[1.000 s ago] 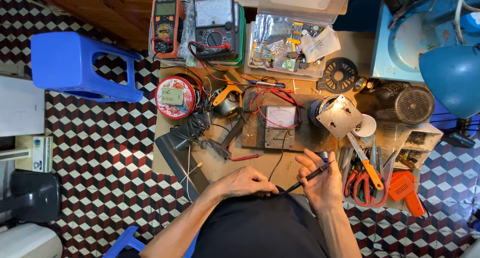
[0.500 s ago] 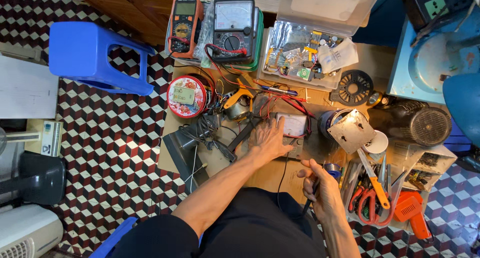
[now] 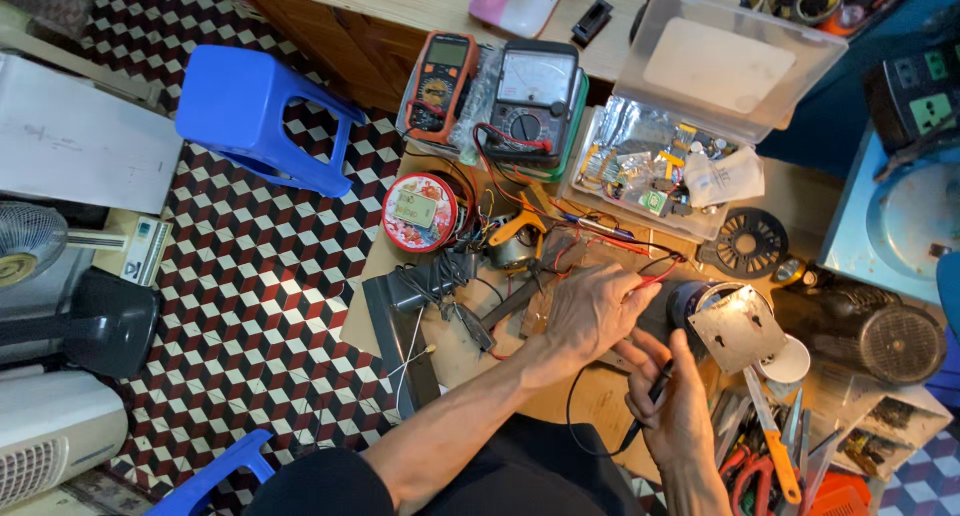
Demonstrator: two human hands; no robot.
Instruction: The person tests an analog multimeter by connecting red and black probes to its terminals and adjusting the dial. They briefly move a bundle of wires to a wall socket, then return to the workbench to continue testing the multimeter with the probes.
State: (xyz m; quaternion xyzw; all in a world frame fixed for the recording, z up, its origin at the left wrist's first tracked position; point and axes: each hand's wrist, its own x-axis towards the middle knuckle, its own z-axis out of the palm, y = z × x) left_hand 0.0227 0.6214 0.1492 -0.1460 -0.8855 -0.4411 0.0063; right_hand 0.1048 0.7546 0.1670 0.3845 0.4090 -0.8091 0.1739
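Head view: left hand (image 3: pixel 592 311) reached forward (right hand (image 3: pixel 680 408) unmoved).

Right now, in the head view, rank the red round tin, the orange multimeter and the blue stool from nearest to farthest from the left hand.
1. Red round tin, on the bench, left of the left hand.
2. Orange multimeter, at the bench's far edge, up and left.
3. Blue stool, on the checkered floor, farthest left.

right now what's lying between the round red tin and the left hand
In the head view, between the round red tin and the left hand lie a yellow-handled clamp tool and a tangle of red and black wires.
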